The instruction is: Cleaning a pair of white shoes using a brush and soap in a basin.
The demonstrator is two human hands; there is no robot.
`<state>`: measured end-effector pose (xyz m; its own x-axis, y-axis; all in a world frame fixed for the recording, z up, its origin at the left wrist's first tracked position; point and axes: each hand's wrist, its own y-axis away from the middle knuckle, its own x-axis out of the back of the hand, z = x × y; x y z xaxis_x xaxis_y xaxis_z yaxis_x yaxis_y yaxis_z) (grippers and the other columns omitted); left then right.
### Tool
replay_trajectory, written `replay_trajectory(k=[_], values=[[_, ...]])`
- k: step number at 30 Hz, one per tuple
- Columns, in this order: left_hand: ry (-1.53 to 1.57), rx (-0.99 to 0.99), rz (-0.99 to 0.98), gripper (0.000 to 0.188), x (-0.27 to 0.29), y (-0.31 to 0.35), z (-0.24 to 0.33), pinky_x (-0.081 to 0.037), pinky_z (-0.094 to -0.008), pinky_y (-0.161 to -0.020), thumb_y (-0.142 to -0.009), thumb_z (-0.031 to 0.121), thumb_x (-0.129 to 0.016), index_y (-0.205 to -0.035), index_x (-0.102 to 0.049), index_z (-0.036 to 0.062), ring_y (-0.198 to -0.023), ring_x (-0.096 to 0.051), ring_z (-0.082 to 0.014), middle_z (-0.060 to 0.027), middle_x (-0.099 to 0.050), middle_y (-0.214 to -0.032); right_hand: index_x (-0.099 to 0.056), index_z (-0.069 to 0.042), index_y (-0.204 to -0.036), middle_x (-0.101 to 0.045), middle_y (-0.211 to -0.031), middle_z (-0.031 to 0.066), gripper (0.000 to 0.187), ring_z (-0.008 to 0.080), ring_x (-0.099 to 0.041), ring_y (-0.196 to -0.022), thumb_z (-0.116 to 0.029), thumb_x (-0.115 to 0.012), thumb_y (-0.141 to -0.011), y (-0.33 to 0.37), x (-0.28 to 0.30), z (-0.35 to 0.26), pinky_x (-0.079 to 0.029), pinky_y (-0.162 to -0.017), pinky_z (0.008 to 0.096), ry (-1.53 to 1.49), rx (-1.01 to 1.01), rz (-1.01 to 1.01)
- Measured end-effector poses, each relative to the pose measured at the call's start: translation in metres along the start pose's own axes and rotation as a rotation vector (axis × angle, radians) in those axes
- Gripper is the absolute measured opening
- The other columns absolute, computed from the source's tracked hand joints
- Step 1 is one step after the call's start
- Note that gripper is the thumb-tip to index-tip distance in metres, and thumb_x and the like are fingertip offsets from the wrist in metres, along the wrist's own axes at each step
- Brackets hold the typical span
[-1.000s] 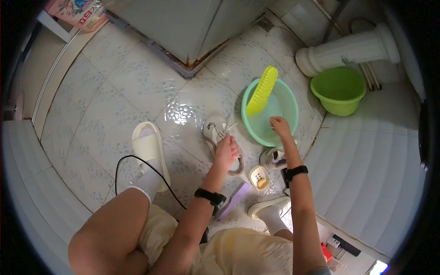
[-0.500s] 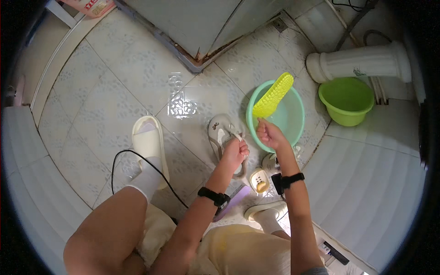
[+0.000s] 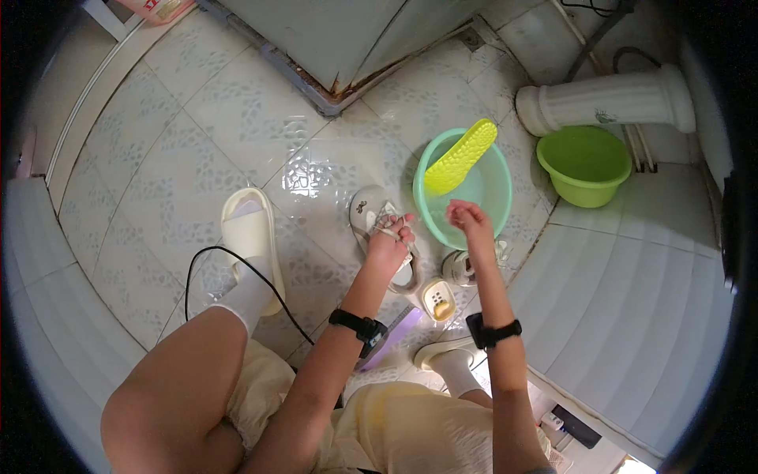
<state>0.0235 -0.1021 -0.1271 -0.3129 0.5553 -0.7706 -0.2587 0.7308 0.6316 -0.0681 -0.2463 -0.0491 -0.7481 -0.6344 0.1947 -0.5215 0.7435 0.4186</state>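
Note:
A pale grey sneaker with light trim lies on the wet tiled floor. My left hand is over its opening, the fingers closed around a whitish shoelace. To the right, my right hand hovers over the near part of a mint-green basin. Its fingers are bent and close together; whether anything thin is between them I cannot make out. A bumpy yellow-green insole leans inside the basin against its rim. Partly behind my right forearm sits a second shoe.
Near my hands are a cream soap dish with a yellowish soap piece and a purple brush. A green basin stands by a white pedestal. A cabinet corner juts in. A black cable crosses my left leg.
My left hand has shifted forward and lower over the sneaker, with the shoelace still in its fingers. My right hand has moved slightly away from the insole, its fingers less tightly curled.

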Motion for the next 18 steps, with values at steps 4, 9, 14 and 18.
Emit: replay_trajectory(k=[4,9,14,18], values=[[-0.115,0.082,0.253,0.006,-0.032,0.018,-0.001,-0.033,-0.0219,-0.048,-0.091,0.014,-0.047,-0.086,-0.047,0.0107,-0.053,-0.036,-0.0096,-0.0026,-0.047,-0.071,-0.059,0.0,-0.097,-0.061,-0.087,0.0071,0.022,0.014,-0.058,-0.075,-0.016,-0.052,-0.084,-0.064,0.075,0.064,-0.046,-0.065,0.0263,0.136,-0.29,0.156],[-0.162,0.253,-0.108,0.035,-0.014,0.015,0.011,-0.024,-0.0207,-0.04,-0.093,0.034,-0.04,-0.065,-0.042,0.0125,-0.042,-0.027,-0.0084,0.0046,-0.025,-0.048,-0.059,-0.001,-0.089,-0.059,-0.073,0.0099,0.025,0.0164,-0.057,-0.062,-0.024,-0.049,-0.084,-0.116,0.081,0.122,-0.044,-0.053,0.0305,0.661,-0.407,0.188],[-0.092,0.164,0.083,0.043,-0.027,0.005,0.002,-0.032,-0.0248,-0.05,-0.091,0.036,-0.044,-0.056,-0.036,0.0126,-0.047,-0.032,-0.0104,0.0016,-0.029,-0.049,-0.055,-0.003,-0.077,-0.056,-0.064,0.0089,0.023,0.0179,-0.055,-0.053,-0.019,-0.044,-0.088,-0.089,0.039,0.126,-0.043,-0.048,0.0287,-0.383,-0.651,-0.25],[-0.009,0.114,0.13,0.035,-0.024,-0.007,-0.015,-0.038,-0.027,-0.054,-0.09,0.032,-0.049,-0.064,-0.042,0.0101,-0.053,-0.041,-0.0131,-0.0008,-0.04,-0.057,-0.056,-0.002,-0.082,-0.058,-0.071,0.0086,0.021,0.0172,-0.057,-0.062,-0.018,-0.046,-0.089,-0.033,0.014,0.034,-0.046,-0.058,0.0272,-0.534,-0.615,-0.335]])
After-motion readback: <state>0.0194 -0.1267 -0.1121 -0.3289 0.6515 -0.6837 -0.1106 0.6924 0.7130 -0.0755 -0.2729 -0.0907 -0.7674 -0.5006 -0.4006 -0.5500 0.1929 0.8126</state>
